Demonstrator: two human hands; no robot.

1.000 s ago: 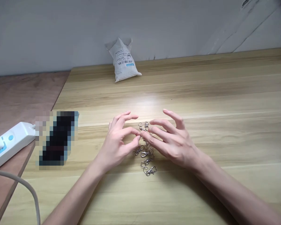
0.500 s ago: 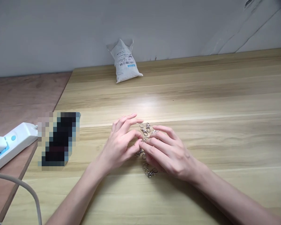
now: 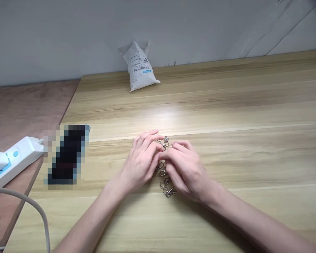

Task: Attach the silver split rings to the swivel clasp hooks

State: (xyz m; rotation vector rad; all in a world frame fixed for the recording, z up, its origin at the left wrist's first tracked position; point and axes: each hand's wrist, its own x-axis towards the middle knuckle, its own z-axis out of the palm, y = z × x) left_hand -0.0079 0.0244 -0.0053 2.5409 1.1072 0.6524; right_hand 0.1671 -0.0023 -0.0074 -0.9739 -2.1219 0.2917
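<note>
My left hand point(image 3: 143, 158) and my right hand point(image 3: 186, 168) meet fingertip to fingertip low over the table. Both are closed in a pinch; whatever lies between the fingertips is hidden behind them. Small silver swivel clasps with split rings lie around them. One clasp point(image 3: 166, 141) is just beyond the fingers, and another clasp point(image 3: 162, 144) is partly covered by my left fingers. Below the fingertips, several more lie in a loose column, among them a clasp point(image 3: 163, 173) beside my right thumb and a clasp with its ring point(image 3: 169, 192) closest to me.
A white labelled plastic packet point(image 3: 142, 68) leans by the wall at the back of the wooden table point(image 3: 239, 105). At the left lie a blurred-out dark phone-like object point(image 3: 68, 154) and a white power strip point(image 3: 21, 156). A grey cable point(image 3: 39, 211) curves in the near left corner.
My left hand has moved slightly right, and my right fingers have curled in against it. A ring visible between the fingertips before is now covered. The view has shifted slightly.
</note>
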